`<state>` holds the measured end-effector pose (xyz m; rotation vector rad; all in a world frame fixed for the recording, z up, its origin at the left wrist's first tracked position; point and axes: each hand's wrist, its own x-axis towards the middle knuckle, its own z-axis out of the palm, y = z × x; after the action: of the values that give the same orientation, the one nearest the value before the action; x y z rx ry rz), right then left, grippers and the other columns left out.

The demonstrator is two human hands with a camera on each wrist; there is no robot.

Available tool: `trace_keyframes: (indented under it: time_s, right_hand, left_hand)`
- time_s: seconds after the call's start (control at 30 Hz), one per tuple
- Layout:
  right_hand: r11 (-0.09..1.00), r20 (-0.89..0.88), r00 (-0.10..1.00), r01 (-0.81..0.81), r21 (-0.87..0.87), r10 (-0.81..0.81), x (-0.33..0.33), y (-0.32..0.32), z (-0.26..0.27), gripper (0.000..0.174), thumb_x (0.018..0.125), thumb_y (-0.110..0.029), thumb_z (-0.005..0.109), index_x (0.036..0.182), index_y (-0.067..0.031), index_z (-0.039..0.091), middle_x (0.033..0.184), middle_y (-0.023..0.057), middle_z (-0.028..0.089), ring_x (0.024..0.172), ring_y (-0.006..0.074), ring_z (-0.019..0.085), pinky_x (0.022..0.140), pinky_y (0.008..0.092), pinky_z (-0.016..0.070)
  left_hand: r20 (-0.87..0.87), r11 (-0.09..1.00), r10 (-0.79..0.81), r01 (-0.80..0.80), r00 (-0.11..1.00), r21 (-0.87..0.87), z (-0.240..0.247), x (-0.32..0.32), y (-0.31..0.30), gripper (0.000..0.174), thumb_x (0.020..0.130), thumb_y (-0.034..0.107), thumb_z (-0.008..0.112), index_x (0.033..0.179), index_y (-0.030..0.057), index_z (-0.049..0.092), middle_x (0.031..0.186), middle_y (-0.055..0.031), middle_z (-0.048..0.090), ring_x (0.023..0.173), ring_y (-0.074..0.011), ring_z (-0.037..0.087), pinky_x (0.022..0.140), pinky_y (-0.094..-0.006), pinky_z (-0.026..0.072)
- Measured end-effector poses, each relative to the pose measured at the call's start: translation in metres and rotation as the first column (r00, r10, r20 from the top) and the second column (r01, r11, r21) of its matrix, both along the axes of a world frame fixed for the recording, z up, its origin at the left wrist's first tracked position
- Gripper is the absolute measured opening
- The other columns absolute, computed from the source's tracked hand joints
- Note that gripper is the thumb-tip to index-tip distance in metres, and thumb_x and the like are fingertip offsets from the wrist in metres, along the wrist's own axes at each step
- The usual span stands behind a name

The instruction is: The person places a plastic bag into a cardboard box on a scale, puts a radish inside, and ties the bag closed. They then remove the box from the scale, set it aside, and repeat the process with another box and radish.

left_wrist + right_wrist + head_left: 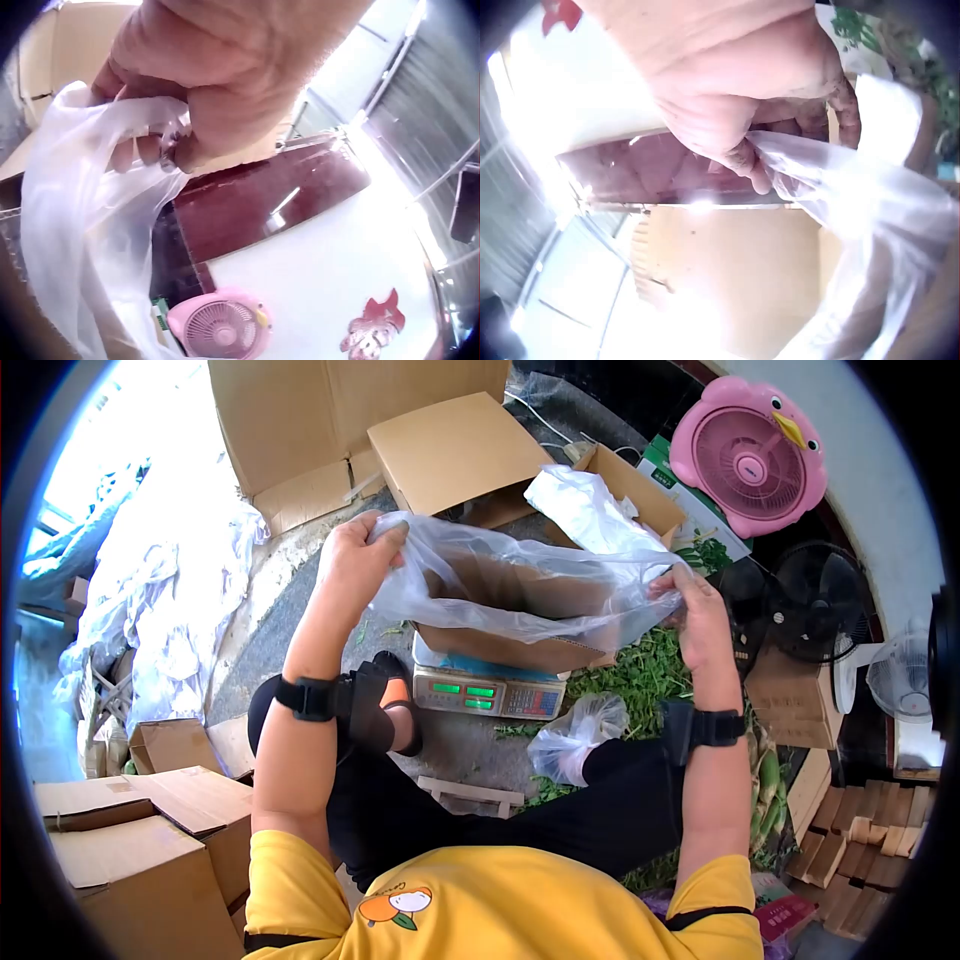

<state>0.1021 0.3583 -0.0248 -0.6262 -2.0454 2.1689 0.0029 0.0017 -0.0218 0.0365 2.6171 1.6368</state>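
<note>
A clear plastic bag (405, 595) is stretched wide between both hands above a cardboard box (500, 649). Its mouth is spread, and brown cardboard shows inside and through the film. My left hand (358, 560) pinches the bag's left edge between thumb and fingers; in the left wrist view the film (67, 217) hangs from the curled fingers. At the opposite edge, my right hand (700, 615) grips the film, and the right wrist view has the plastic (817, 169) bunched at thumb and fingers. Under the box stands a digital scale (480, 695) with lit green displays.
Leafy greens (640, 685) lie right of the scale, beside a knotted plastic bag (575, 735). Cardboard boxes (140, 850) stand at lower left, with a flat-topped carton (465, 455) behind. A pink fan (750, 465) and a black fan (820, 600) are at right.
</note>
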Motion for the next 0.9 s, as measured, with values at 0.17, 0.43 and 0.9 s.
trace_keyframes:
  time_s: [0.17,0.43,0.9]
  right_hand:
    - [0.997,-0.179,0.983,-0.056,-0.050,0.047,-0.003,-0.014,0.021,0.023,0.089,-0.025,0.056,0.080,-0.0051,0.063,0.080,0.0058,0.065,0.074,0.0132,0.057,0.069,0.0269,0.0409]
    - [0.915,-0.348,0.914,-0.307,-0.262,0.207,-0.001,-0.044,0.048,0.039,0.092,-0.026,0.048,0.122,-0.0004,0.048,0.096,0.0117,0.063,0.077,0.0180,0.062,0.071,0.0323,0.0511]
    - [0.864,-0.365,0.784,-0.442,0.240,0.502,-0.012,-0.132,0.044,0.084,0.082,-0.051,0.057,0.137,0.0044,0.026,0.139,0.0107,0.030,0.126,0.0228,0.033,0.103,0.0304,0.0266]
  left_hand:
    - [-0.011,0.985,0.007,-0.009,1.000,-0.171,0.041,0.016,0.003,0.023,0.083,0.020,0.059,0.088,-0.0020,0.063,0.059,-0.0045,0.059,0.058,-0.0101,0.056,0.057,-0.0247,0.0428]
    - [-0.120,0.785,0.003,-0.076,0.993,-0.614,0.057,0.028,-0.011,0.033,0.080,0.026,0.060,0.080,-0.0066,0.062,0.060,-0.0193,0.059,0.053,-0.0215,0.062,0.057,-0.0322,0.0484]
    - [-0.011,0.736,-0.450,0.378,0.893,0.562,0.052,0.051,0.079,0.039,0.082,-0.001,0.050,0.121,-0.0017,0.050,0.098,-0.0077,0.061,0.077,-0.0101,0.058,0.068,-0.0214,0.0480]
